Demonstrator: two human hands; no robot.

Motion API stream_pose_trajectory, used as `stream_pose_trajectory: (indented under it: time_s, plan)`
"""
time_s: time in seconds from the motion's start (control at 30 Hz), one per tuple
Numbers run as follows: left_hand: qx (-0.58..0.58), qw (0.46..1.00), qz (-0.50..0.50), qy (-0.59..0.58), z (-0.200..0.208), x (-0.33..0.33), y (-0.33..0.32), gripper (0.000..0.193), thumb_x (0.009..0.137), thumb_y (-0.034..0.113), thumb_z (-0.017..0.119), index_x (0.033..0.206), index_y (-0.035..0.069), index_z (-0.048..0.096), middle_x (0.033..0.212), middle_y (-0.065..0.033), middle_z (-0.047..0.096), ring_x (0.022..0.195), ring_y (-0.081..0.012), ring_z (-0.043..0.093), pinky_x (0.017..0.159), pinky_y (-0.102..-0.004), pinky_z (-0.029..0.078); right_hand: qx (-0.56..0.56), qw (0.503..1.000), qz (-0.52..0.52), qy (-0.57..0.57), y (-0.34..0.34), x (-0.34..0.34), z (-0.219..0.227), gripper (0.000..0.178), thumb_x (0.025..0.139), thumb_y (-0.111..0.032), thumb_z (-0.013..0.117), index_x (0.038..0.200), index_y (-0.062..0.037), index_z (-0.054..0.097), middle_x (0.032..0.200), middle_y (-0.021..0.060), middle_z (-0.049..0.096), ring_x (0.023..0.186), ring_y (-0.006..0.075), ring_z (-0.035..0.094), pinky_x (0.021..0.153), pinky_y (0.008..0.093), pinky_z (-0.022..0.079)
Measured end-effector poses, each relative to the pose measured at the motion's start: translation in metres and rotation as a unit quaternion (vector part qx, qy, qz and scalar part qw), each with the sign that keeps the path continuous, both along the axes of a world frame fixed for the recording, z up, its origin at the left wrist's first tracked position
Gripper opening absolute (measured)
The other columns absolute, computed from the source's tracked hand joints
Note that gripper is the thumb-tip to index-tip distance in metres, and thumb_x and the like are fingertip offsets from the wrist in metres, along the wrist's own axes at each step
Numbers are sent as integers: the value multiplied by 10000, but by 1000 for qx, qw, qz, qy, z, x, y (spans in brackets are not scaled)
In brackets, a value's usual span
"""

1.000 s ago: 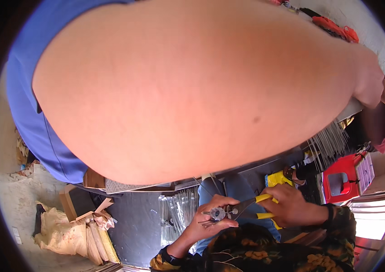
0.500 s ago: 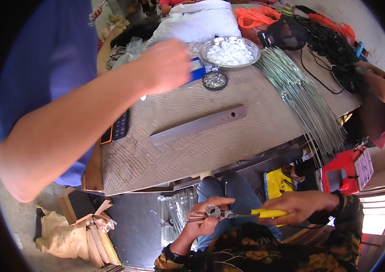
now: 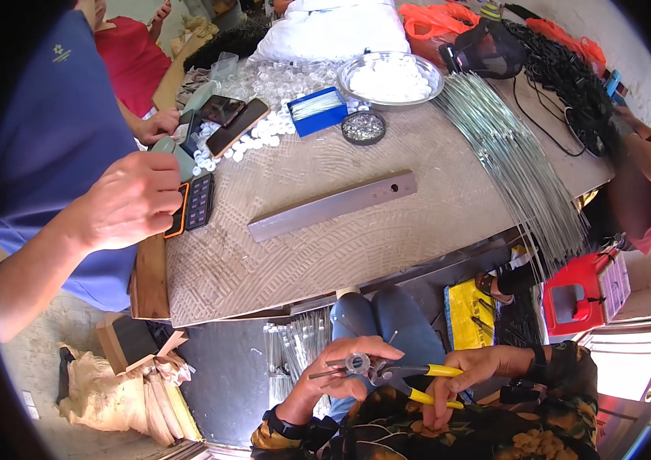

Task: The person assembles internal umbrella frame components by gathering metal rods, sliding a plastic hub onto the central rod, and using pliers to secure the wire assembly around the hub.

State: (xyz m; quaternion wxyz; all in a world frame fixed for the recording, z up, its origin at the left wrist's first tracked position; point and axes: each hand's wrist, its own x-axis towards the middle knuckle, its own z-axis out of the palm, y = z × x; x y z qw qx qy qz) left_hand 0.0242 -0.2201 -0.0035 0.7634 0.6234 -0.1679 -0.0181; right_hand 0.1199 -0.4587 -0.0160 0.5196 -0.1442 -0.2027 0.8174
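Observation:
Above my lap, my left hand pinches a small clear-and-metal round part with thin metal rods sticking out of it. Yellow-handled pliers are in my right hand, their handles spread apart. The jaws are beside the round part; whether they touch it I cannot tell. Just left of my legs lies a bundle of thin metal rods with clear ends.
Across the table lie a metal bar, a blue box of thin sticks, a bowl of white caps and long wires. A co-worker's hand hovers at left near phones. A red stool stands right.
The co-worker's arm has swung back leftward from over the table, uncovering the blue box and phones. My pliers' handles have spread from closed together to apart.

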Motion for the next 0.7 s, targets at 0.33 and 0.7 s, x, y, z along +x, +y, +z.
stream_pose_trajectory:
  time_s: [0.33, 0.7]
  plan:
    - [101, 994, 41, 3, 1, -11, -1, 518, 630, 227, 762, 1070, 67, 541, 923, -59, 582, 768, -177, 569, 686, -276, 443, 83, 783, -235, -570, -1, 18, 53, 526, 781, -235, 634, 1235, -76, 420, 1075, 128, 496, 836, 221, 577, 662, 294, 513]
    - [113, 985, 131, 17, 2, -11, -9, 511, 682, 124, 750, 1112, 39, 487, 1059, -93, 511, 858, -145, 511, 737, -268, 409, 71, 139, -272, -949, 11, -2, 39, 450, 615, -143, 599, 1060, -81, 577, 1067, 104, 496, 978, 235, 514, 894, 487, 315]
